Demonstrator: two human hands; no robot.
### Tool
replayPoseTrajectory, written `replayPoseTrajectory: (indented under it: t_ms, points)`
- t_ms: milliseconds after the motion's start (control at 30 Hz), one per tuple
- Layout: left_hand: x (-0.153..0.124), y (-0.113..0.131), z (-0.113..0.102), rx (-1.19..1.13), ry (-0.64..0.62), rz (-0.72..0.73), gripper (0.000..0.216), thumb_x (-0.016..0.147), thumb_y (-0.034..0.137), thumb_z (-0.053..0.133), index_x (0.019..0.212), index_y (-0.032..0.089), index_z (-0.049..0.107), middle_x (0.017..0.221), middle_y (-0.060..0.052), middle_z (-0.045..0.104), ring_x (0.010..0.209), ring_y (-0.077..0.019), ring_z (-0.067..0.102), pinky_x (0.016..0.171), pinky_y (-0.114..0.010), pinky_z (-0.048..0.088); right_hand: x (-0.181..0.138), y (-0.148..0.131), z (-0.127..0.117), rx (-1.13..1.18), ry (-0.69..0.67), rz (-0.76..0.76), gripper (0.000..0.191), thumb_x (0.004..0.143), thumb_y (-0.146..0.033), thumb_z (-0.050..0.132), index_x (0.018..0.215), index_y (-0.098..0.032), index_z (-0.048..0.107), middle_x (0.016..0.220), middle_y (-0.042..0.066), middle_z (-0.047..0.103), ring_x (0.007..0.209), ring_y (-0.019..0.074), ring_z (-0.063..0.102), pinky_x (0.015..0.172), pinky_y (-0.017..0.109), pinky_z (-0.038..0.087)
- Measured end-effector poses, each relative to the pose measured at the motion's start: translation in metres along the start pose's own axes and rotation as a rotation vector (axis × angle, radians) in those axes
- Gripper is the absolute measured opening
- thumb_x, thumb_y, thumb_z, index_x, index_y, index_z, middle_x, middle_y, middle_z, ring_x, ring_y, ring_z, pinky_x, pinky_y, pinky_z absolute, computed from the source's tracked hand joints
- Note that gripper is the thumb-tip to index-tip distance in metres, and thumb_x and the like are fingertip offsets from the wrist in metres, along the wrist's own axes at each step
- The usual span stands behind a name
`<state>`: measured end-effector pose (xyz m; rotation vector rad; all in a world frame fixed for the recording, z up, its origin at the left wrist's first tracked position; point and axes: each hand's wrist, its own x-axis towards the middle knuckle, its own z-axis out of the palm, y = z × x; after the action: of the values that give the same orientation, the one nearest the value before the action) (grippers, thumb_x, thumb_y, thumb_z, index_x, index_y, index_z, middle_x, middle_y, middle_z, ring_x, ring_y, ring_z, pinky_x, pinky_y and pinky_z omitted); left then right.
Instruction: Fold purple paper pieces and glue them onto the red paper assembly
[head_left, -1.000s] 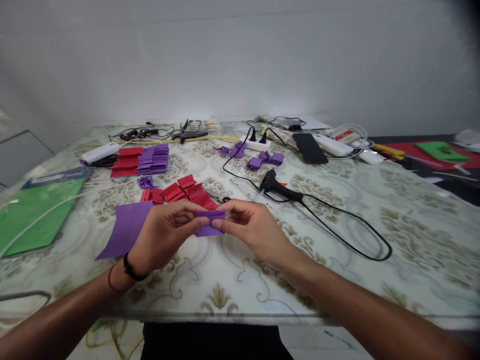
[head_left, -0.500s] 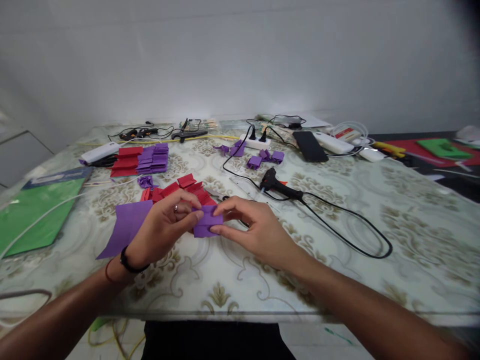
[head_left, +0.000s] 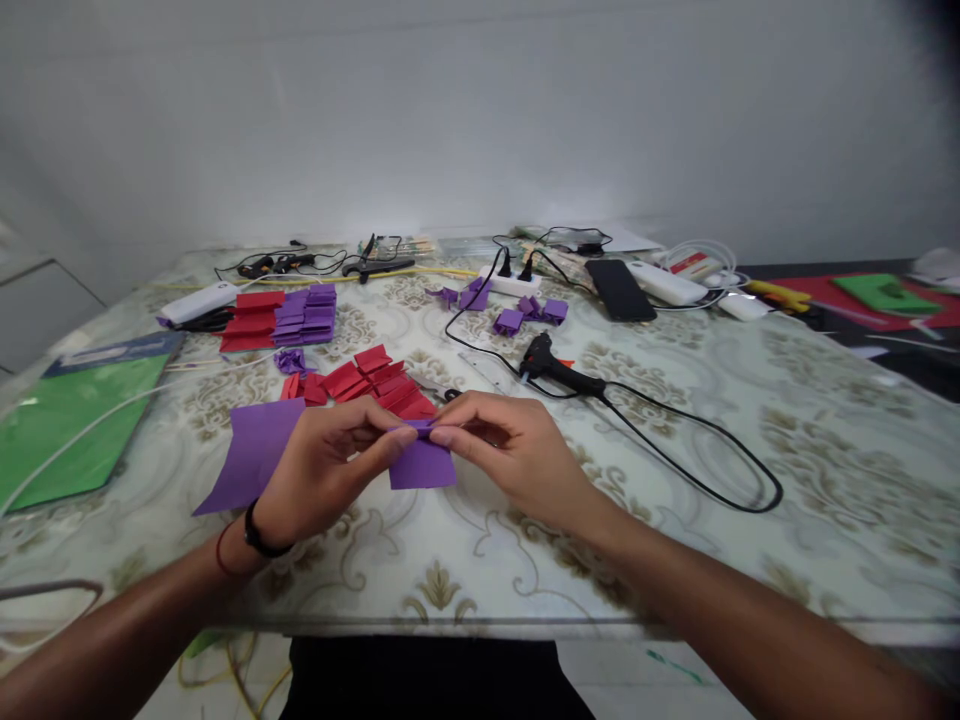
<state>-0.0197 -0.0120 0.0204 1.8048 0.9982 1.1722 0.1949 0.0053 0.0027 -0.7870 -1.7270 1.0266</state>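
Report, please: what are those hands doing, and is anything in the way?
Left hand, right hand: both pinching small purple paper. Paper's far edge folded. Red folded pieces just beyond; seemingly not obstructing.

no text, brand, number or sign can be read. the dark blue header (head_left: 154,345) of the green pack (head_left: 52,412) carries a pale printed band, too blurred to make out. a small mark on the white device (head_left: 201,303) at the left and the red-and-white print on the item (head_left: 694,266) by the coiled cable (head_left: 724,258) are too small to tell.
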Motion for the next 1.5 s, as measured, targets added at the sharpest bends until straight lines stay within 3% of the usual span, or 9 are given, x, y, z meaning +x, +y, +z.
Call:
replayPoseTrajectory:
  t_ms: [167,333,533,600,700,967,1167,1333,1500]
  points:
    - [-0.0007,0.0010,0.0029,-0.024,0.027,-0.025,0.013,0.093,0.021,0.073,0.082,0.018,0.068,0.067,0.002,0.071,0.054,-0.0072,0.060,0.049,-0.015,0.044,0.0005,-0.0016,0.0035,0.148,0.026,0.157,0.024,0.084,-0.039,0.085,0.078,-0.020,0.073,0.079,0.001,0.076,0.072,0.0145,0.068,0.067,0.026,0.055]
    - [-0.0032,-0.0035,0.0036,-0.023,0.068,-0.054,0.015,0.093,0.028,0.075,0.088,0.020,0.063,0.062,0.004,0.063,0.051,-0.0080,0.055,0.047,-0.017,0.040,0.0008,-0.0001,0.0063,0.182,0.042,0.164,0.025,0.084,-0.041,0.084,0.082,-0.021,0.070,0.079,0.001,0.073,0.072,0.0152,0.068,0.067,0.027,0.055]
    - [0.0014,-0.0002,0.0020,-0.023,-0.002,-0.099,0.015,0.093,0.028,0.073,0.105,0.020,0.070,0.075,-0.001,0.077,0.066,-0.0142,0.072,0.058,-0.020,0.054,0.0003,0.0016,0.0060,0.174,0.048,0.127,0.020,0.086,-0.029,0.081,0.103,-0.023,0.071,0.077,-0.002,0.072,0.074,0.0143,0.068,0.070,0.027,0.054]
    - [0.0039,-0.0003,-0.0001,0.023,-0.069,-0.136,0.013,0.094,0.029,0.072,0.099,0.018,0.075,0.079,-0.003,0.080,0.071,-0.0158,0.075,0.061,-0.021,0.057,0.0002,0.0001,0.0051,0.109,0.033,0.091,0.016,0.088,-0.028,0.079,0.103,-0.023,0.072,0.077,-0.002,0.072,0.074,0.0145,0.069,0.073,0.028,0.055]
    - [0.0056,-0.0018,-0.0029,0.110,-0.125,-0.137,0.016,0.095,0.029,0.070,0.087,0.018,0.079,0.084,-0.004,0.082,0.072,-0.0160,0.074,0.062,-0.021,0.057,0.0008,-0.0009,0.0041,0.027,-0.004,0.080,0.012,0.092,-0.027,0.074,0.102,-0.022,0.074,0.082,0.000,0.075,0.076,0.0151,0.070,0.075,0.030,0.055]
    - [-0.0006,-0.0005,-0.0032,0.215,-0.074,-0.025,0.015,0.095,0.030,0.071,0.090,0.022,0.083,0.081,-0.001,0.083,0.065,-0.0139,0.069,0.059,-0.021,0.050,0.0021,0.0017,0.0041,0.028,-0.045,0.149,0.023,0.091,-0.041,0.075,0.083,-0.019,0.076,0.080,0.002,0.077,0.073,0.0159,0.067,0.069,0.029,0.051]
    - [0.0026,-0.0043,-0.0041,0.226,-0.179,-0.081,0.021,0.096,0.030,0.066,0.087,0.017,0.080,0.077,-0.003,0.079,0.062,-0.0132,0.067,0.054,-0.020,0.046,0.0018,-0.0004,0.0044,-0.109,-0.077,0.086,0.019,0.092,-0.034,0.075,0.079,-0.020,0.076,0.078,0.001,0.077,0.073,0.0161,0.067,0.068,0.029,0.049]
    - [0.0024,-0.0051,-0.0046,0.278,-0.110,-0.027,0.018,0.096,0.030,0.068,0.087,0.019,0.081,0.075,-0.001,0.080,0.063,-0.0131,0.067,0.058,-0.020,0.048,0.0030,0.0042,0.0022,0.001,-0.072,0.193,0.021,0.091,-0.040,0.074,0.086,-0.019,0.077,0.080,0.002,0.078,0.071,0.0160,0.066,0.067,0.029,0.050]
    - [0.0043,-0.0058,-0.0058,0.204,-0.193,-0.131,0.016,0.092,0.032,0.074,0.086,0.020,0.082,0.075,-0.001,0.080,0.063,-0.0136,0.069,0.057,-0.020,0.050,0.0019,0.0019,0.0017,-0.057,-0.063,0.156,0.015,0.092,-0.032,0.072,0.083,-0.020,0.076,0.079,0.001,0.077,0.073,0.0155,0.066,0.069,0.029,0.050]
